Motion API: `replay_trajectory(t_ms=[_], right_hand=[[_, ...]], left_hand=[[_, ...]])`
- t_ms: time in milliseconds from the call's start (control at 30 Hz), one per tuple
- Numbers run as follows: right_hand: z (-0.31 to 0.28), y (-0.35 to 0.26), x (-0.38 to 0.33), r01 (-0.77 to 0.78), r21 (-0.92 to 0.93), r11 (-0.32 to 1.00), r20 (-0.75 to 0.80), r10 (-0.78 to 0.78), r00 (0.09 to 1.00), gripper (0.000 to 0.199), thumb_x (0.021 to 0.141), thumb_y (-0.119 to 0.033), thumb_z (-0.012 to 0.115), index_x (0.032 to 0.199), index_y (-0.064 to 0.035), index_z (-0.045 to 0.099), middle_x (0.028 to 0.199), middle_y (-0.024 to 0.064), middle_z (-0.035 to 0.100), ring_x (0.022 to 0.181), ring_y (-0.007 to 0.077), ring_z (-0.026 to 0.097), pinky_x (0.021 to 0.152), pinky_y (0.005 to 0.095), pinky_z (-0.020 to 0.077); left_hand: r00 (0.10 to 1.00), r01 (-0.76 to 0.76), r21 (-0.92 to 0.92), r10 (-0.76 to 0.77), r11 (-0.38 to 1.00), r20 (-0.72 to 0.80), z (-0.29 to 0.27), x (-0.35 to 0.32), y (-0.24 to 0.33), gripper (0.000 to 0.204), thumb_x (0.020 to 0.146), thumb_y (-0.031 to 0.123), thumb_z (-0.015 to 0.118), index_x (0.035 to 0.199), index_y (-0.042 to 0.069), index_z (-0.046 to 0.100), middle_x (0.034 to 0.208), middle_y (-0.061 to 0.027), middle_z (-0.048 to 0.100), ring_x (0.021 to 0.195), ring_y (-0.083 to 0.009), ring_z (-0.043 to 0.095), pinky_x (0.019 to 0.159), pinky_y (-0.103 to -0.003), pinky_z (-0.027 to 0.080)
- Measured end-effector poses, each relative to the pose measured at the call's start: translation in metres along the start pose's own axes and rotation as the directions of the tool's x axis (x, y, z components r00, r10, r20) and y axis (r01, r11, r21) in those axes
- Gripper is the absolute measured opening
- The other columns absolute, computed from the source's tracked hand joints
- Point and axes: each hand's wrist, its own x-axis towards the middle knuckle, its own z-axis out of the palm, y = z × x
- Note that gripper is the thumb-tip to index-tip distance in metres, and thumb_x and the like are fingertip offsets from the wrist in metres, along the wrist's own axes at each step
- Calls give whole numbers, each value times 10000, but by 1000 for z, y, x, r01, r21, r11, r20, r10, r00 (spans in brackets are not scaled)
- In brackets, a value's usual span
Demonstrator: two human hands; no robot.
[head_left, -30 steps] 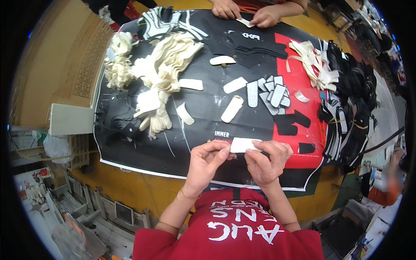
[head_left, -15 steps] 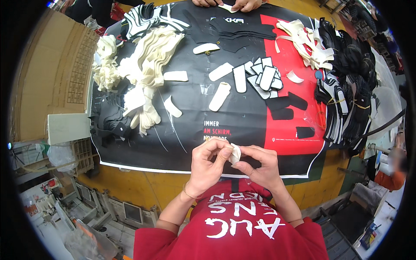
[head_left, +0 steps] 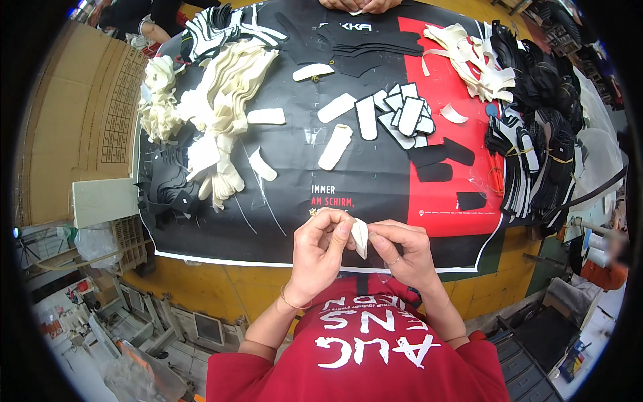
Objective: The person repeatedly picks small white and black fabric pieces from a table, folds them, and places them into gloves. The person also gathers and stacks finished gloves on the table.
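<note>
Nearest the camera, at 6 o'clock, is the person's red shirt with white lettering. Just above it the left hand and the right hand meet over the near edge of the desk. Between them stands a small cream strip, folded or curled on end; the thumb and fingers of both hands are pinched together on it, the left from 9 o'clock, the right from 3 o'clock. The strip is held in the air just above the near border of the black and red printed sheet that covers the desk.

Farther out, toward 12 o'clock from the hands, flat cream oblong pieces lie scattered apart on the black part of the sheet, and beside them at 1 o'clock is a fanned cluster of white pieces with black edges. Black flat cut-outs lie on the red part. At 10 o'clock sits a heap of cream cut pieces, with black pieces just beneath it. At 2 o'clock a long stack of black parts runs along the desk's right edge, with cream strips behind it.

At the far edge, 12 o'clock, another person's hands rest at the desk. A cardboard sheet stands at 9 o'clock.
</note>
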Motion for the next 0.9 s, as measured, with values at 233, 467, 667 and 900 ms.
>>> replay_trajectory(t_ms=[233, 467, 667, 900], right_hand=[[-1, 1, 0, 0, -18, 1000, 43, 1, 999, 268, 920, -43, 680, 1177, 32, 691, 1051, 169, 735, 906, 232, 724, 769, 308, 566], [0, 2, 0, 0, -28, 1000, 68, 1, 998, 334, 896, -27, 689, 1224, 32, 671, 1049, 164, 739, 879, 212, 719, 761, 309, 570], [0, 2, 0, -2, -24, 1000, 75, 4, 997, 373, 880, -21, 695, 1248, 28, 660, 1016, 159, 743, 852, 204, 715, 751, 302, 566], [2, 5, 0, 7, -24, 1000, 46, -5, 999, 386, 850, 4, 693, 1232, 43, 663, 960, 154, 748, 857, 203, 729, 764, 301, 574]], left_hand=[[996, 85, -26, -85, 996, 10, -4, 5, -5, 198, 1044, 163, 547, 1012, -26, 597, 844, -38, 650, 721, -81, 610, 679, -229, 525], [993, 119, -36, -118, 992, 28, -8, 9, -7, 213, 1046, 185, 548, 1008, -18, 600, 824, -34, 651, 703, -75, 606, 658, -221, 512], [991, 134, -64, -132, 989, 36, -8, 10, -9, 211, 1046, 189, 551, 1013, -13, 603, 820, -33, 653, 690, -75, 604, 653, -220, 510], [990, 135, -55, -132, 989, 42, -10, 11, -13, 211, 1049, 190, 543, 1016, -10, 602, 824, -30, 649, 699, -75, 604, 667, -223, 513]])
